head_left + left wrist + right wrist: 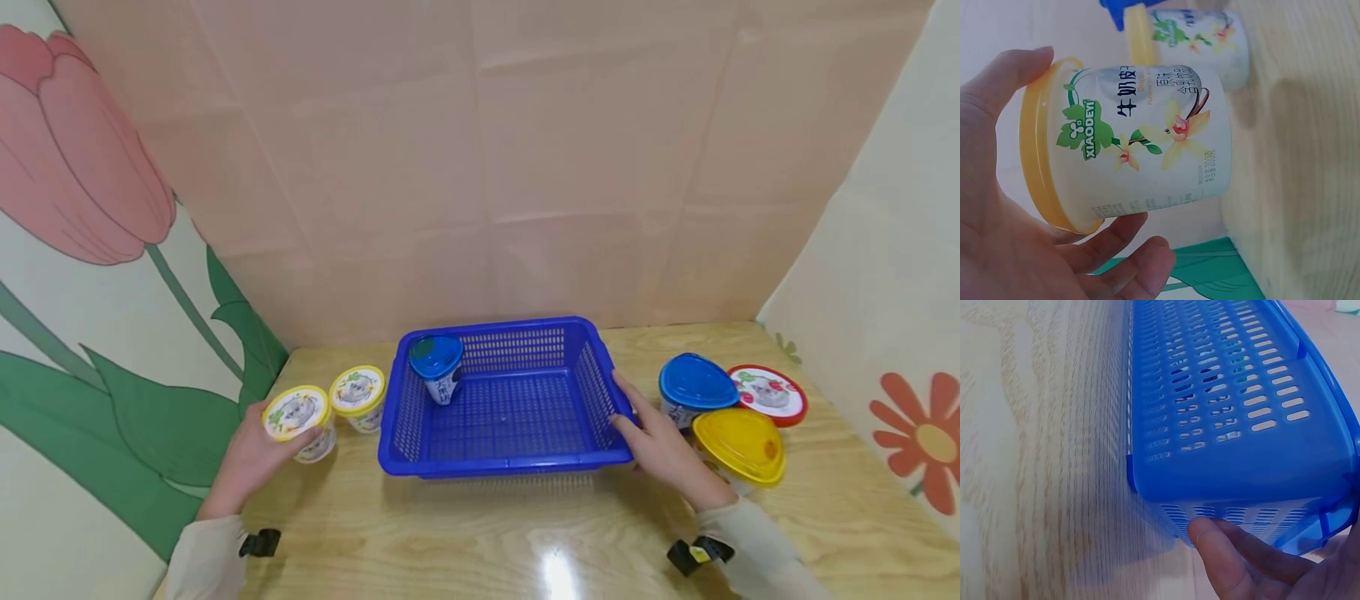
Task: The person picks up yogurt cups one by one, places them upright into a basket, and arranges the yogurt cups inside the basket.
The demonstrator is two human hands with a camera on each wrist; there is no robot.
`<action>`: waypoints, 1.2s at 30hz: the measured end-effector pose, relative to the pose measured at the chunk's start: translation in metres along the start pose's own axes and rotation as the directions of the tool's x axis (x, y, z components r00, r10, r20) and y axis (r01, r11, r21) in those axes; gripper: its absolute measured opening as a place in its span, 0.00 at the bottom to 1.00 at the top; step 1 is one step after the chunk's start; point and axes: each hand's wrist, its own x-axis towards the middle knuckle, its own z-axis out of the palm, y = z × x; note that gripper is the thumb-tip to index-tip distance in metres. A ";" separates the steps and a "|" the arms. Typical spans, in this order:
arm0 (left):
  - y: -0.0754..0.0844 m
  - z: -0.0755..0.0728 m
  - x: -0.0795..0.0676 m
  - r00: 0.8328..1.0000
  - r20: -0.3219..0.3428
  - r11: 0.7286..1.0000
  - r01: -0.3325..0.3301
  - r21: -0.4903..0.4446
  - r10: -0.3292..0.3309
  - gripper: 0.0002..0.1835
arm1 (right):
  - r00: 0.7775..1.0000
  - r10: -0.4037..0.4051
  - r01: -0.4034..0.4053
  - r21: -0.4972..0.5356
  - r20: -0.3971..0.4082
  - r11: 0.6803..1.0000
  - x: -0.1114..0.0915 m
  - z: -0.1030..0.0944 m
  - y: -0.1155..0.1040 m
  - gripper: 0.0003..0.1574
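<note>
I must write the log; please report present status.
Left hand grips round white yellow-lidded tub. Right hand holds blue plastic basket. Matching tub stands between.

Left hand, mine: lower left of the head frame; thumb upper left and fingers along the bottom of my left wrist view, curved in a grip.
Right hand, mine: lower right of the head frame, gripping, fingertips pointing up and left.
My forearms: two, pale-sleeved, entering from the bottom corners.
</note>
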 end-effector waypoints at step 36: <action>0.095 0.015 0.003 0.977 -0.107 0.973 -0.195 -0.120 0.182 0.55 | 1.000 0.016 -0.016 0.024 0.000 1.000 0.002 0.002 0.002 0.40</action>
